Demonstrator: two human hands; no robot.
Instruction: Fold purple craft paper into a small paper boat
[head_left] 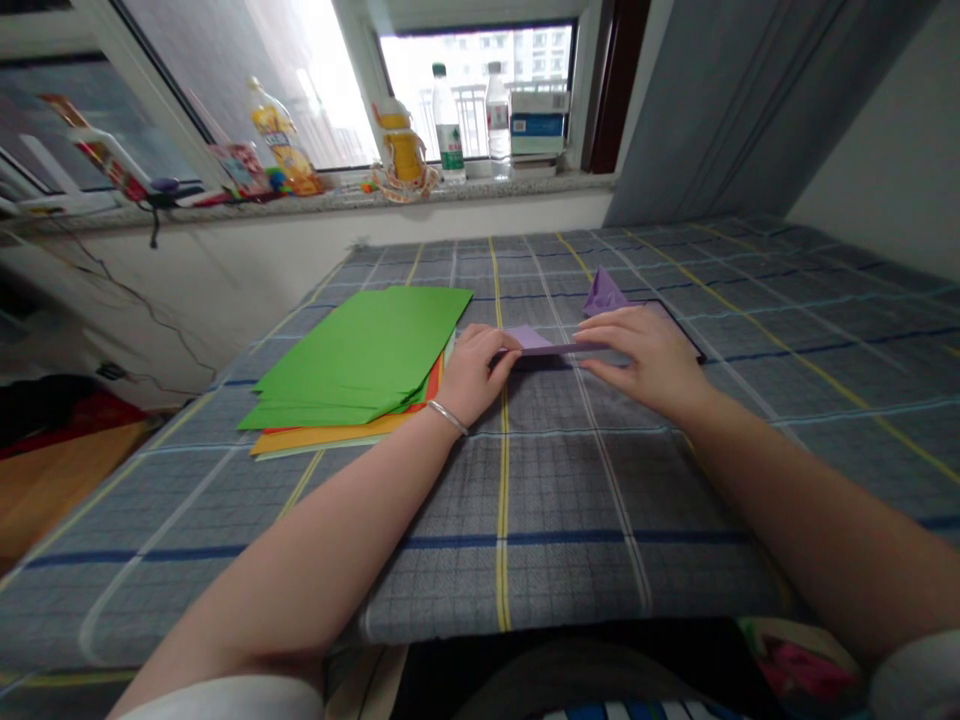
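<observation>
Farthest left we see the window sill [225,205] with a tilted yellow drink bottle [281,140], a yellow bottle [403,145] and two clear water bottles [448,125], all well away from our hands. On the checked grey cloth [525,500] in front of us lies a fanned stack of paper sheets [360,365], green on top with orange and yellow edges showing below; its right edge sits just beside our left wrist, which wears a thin silver bangle [448,417]. Our left hand [472,370] is curled, fingertips pinching the left end of the folded purple paper [536,342], which lies low on the cloth between the two hands, near the middle of the table. Our right hand [649,355] presses flat on the right part of that same strip, fingers stretched out and together, thumb underneath along its near edge; the hand covers most of the right half, so we cannot tell how far the strip runs. Just behind the right hand a small folded purple shape [604,293] stands up, resting on a dark flat board [694,345] whose corner shows past the knuckles. Beyond, at the far right, a grey curtain [750,100] hangs by the wall.
</observation>
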